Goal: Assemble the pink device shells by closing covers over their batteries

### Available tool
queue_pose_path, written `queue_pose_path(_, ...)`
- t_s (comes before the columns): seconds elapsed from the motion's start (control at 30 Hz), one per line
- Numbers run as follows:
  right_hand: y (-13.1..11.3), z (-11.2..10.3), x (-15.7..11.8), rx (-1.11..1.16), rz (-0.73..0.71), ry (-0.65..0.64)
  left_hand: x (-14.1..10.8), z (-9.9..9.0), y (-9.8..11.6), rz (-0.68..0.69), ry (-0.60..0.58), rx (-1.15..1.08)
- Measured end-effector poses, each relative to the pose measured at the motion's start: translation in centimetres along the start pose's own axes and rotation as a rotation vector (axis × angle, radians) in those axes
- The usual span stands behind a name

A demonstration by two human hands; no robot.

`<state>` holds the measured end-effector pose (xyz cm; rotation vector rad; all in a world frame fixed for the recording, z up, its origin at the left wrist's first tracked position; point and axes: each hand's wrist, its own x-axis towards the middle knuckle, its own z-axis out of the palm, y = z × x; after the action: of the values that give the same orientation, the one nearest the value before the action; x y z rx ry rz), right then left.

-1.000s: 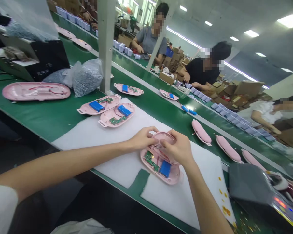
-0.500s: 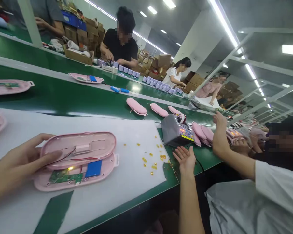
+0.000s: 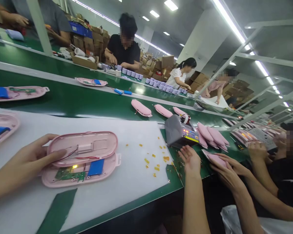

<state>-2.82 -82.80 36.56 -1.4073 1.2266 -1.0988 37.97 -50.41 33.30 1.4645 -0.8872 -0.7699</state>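
My left hand (image 3: 42, 154) grips the upper pink shell (image 3: 104, 143) at its left end, thumb on its inner face. This shell overlaps the lower pink shell (image 3: 107, 175), which holds a green circuit board (image 3: 70, 175) with a lit yellow light and a blue battery (image 3: 96, 167). Red and dark wires run along the upper shell. My right hand (image 3: 190, 159) is palm up with fingers apart and holds nothing, just in front of the grey tape machine (image 3: 177, 133). Small yellow tape pieces (image 3: 157, 168) lie scattered on the white sheet (image 3: 129, 188).
At right, a co-worker's hands (image 3: 224, 167) hold a pink shell beside stacked pink shells (image 3: 211, 135). Closed pink shells (image 3: 141, 108) line the green table (image 3: 100, 105). An open shell (image 3: 2, 128) sits at far left. People work across the table.
The view has shifted, with most things now farther right. The co-worker's arm at right has come down, and those hands now hold a pink shell. My left hand still grips the upper shell.
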Motion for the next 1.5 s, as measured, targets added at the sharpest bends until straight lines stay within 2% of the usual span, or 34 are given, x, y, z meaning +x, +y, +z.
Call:
queue_pose_path(0.07,-0.6,1.1,-2.3,0.022,-0.013,0.036,-0.7,1.1,2.0,-0.076,0.146,0.018)
queue_pose_path(0.1,-1.3,2.1,-3.7,0.04,-0.035,0.05,-1.0,1.6,3.0,-0.099,0.166,-0.019)
queue_pose_path(0.17,-3.3,5.5,-6.9,0.055,-0.146,0.009,-1.2,2.2,4.4,-0.17,0.131,-0.116)
queue_pose_path(0.2,-4.7,7.8,-8.5,0.039,-0.255,-0.079,-1.2,2.3,4.8,-0.208,0.098,-0.154)
queue_pose_path(0.23,-6.2,10.5,-10.0,-0.01,-0.387,-0.223,-1.1,2.2,5.0,-0.216,0.092,-0.202)
queue_pose_path(0.3,-9.1,16.5,-12.6,-0.144,-0.682,-0.584,-1.0,1.9,4.9,-0.191,0.092,-0.261)
queue_pose_path(0.37,-11.0,22.4,-14.1,-0.282,-0.886,-0.869,-1.1,1.7,4.4,-0.144,0.107,-0.283)
queue_pose_path(0.43,-11.6,26.9,-14.4,-0.422,-0.973,-1.044,-1.2,1.6,3.7,-0.109,0.125,-0.296)
queue_pose_path(0.5,-11.3,29.4,-14.0,-0.542,-1.004,-1.117,-1.2,1.6,3.1,-0.076,0.145,-0.311)
queue_pose_path(0.57,-11.0,30.3,-13.7,-0.618,-1.044,-1.126,-1.1,1.5,2.6,-0.031,0.157,-0.316)
queue_pose_path(0.7,-10.7,30.7,-14.0,-0.709,-1.141,-1.1,-1.0,1.2,2.2,0.049,0.162,-0.265)
queue_pose_path(0.9,-9.7,31.6,-13.9,-0.695,-1.293,-0.96,-1.3,1.0,2.6,0.022,0.142,-0.262)
queue_pose_path(1.03,-9.6,31.7,-13.6,-0.697,-1.338,-0.924,-1.3,1.0,2.4,0.037,0.166,-0.196)
queue_pose_path(1.2,-10.0,31.8,-14.1,-0.729,-1.315,-0.901,-1.3,1.1,1.8,0.049,0.189,-0.114)
queue_pose_path(1.3,-10.7,32.1,-13.9,-0.755,-1.202,-0.86,-1.4,1.1,1.8,0.067,0.193,-0.093)
queue_pose_path(1.37,-11.3,32.3,-13.4,-0.836,-1.001,-0.845,-1.6,1.2,2.0,0.072,0.197,-0.084)
queue_pose_path(1.43,-11.9,32.5,-12.5,-0.913,-0.8,-0.931,-1.7,1.2,2.1,0.081,0.208,-0.038)
queue_pose_path(1.5,-12.4,32.6,-11.7,-0.922,-0.661,-1.118,-1.8,1.2,2.2,0.08,0.232,0.021)
